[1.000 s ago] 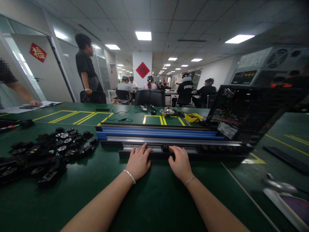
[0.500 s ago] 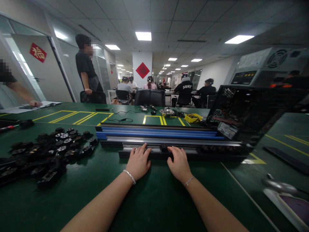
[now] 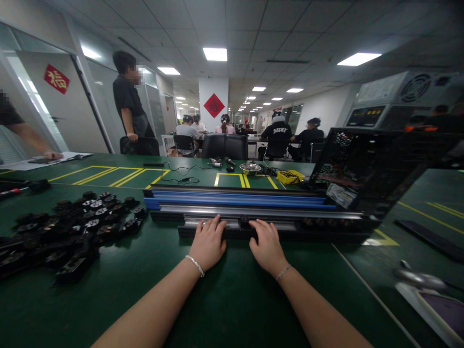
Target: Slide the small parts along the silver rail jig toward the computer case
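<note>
A long black track with a silvery channel [image 3: 275, 227] lies across the green table in front of me. My left hand [image 3: 209, 241] rests on its left part, fingers spread over the channel and thumb at the near side. My right hand [image 3: 267, 242] lies farther along the same track, its fingers stretched forward and slightly bent. A small black module [image 3: 244, 221] sits in the channel between my hands, and the right fingertips touch or nearly touch its right side. Several similar dark modules [image 3: 328, 222] stand in the track's right part.
Blue and black rails [image 3: 239, 200] lie just behind the track. Many loose black modules [image 3: 92, 222] are piled at the left. An opened computer case [image 3: 366, 169] stands at the right, near a keyboard [image 3: 431, 239]. A metal bowl [image 3: 250, 167] and yellow tray [image 3: 290, 177] sit farther back.
My right hand has shifted slightly left along the track, and the small black module has moved slightly left with it. The left hand has stayed in place.
</note>
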The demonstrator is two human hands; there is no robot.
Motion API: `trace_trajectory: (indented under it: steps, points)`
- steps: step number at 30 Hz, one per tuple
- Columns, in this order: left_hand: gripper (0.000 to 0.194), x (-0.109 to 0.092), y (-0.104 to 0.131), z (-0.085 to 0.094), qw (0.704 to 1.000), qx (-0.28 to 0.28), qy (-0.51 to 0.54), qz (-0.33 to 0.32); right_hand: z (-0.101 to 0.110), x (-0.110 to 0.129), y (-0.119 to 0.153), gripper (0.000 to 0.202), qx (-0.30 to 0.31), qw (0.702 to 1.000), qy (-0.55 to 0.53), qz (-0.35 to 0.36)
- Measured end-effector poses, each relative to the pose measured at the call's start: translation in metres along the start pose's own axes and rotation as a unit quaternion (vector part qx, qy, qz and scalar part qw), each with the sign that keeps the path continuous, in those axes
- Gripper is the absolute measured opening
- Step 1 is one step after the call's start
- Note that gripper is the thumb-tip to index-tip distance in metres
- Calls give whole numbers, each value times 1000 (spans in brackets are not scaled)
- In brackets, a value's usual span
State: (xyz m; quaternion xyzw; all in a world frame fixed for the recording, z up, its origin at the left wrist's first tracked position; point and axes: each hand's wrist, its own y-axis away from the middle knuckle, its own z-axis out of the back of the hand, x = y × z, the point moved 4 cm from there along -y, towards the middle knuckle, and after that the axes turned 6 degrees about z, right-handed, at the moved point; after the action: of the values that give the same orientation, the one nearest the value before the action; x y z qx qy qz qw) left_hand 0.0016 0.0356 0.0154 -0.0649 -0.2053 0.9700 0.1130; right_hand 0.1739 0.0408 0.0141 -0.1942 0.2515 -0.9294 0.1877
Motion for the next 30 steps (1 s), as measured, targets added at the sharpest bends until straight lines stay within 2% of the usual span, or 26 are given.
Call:
trace_trajectory:
  steps: [5,11,19,30]
  points:
    - [47,0,-1,0,1000,6,7,5,-1,2,1,45,13,1000,2,9]
    - [46,0,-1,1,1000,-13,17,3,0,6,1,47,30,999,-5,12]
    - [43,-10,0,4,998,7,49,-38,-1,11,2,50,46,999,-7,16]
    - [56,-14,0,3,998,21,36,-52,-5,10,2,57,79,997,8,12]
